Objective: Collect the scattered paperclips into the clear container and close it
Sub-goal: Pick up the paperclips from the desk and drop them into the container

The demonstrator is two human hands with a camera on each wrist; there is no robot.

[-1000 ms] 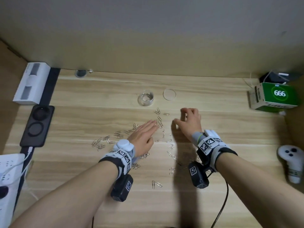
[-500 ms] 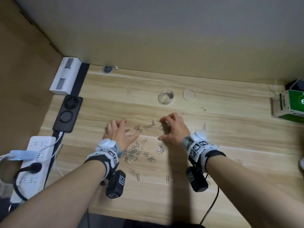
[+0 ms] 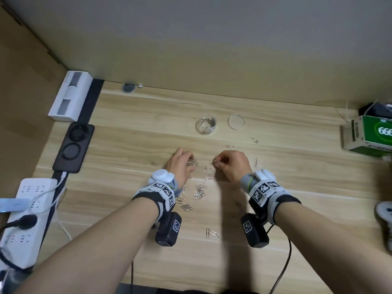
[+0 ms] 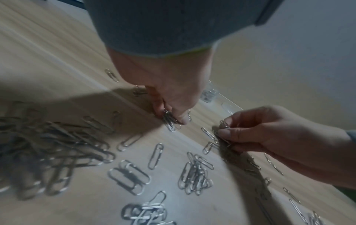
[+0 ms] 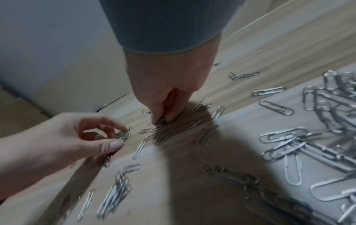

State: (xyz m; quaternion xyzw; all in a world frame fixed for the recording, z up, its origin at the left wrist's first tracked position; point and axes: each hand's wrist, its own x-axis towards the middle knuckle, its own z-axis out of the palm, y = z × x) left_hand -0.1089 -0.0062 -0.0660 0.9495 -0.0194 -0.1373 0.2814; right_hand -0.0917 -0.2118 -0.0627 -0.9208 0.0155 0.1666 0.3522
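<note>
Several silver paperclips [image 3: 199, 193] lie scattered on the wooden desk [image 3: 127, 262] between and around my hands. My left hand [image 3: 182, 162] pinches a small bunch of paperclips [image 4: 169, 120] just above the desk. My right hand [image 3: 228, 164] pinches another bunch of clips [image 5: 159, 121] in its curled fingers. The small round clear container [image 3: 206, 125] stands open behind my hands with a few clips inside. Its flat clear lid [image 3: 236, 122] lies on the desk just right of it.
A black double-ring pad [image 3: 73, 147] and a white box [image 3: 71, 95] lie at the left. A white power strip [image 3: 25, 219] sits at the front left. At the right are a green box [image 3: 371, 133] and a white controller [image 3: 385, 211].
Both hands went from sweeping the desk with spread fingers to curled pinches on bunches of clips. The left hand moved right, closer to the right hand. The head view shifted left.
</note>
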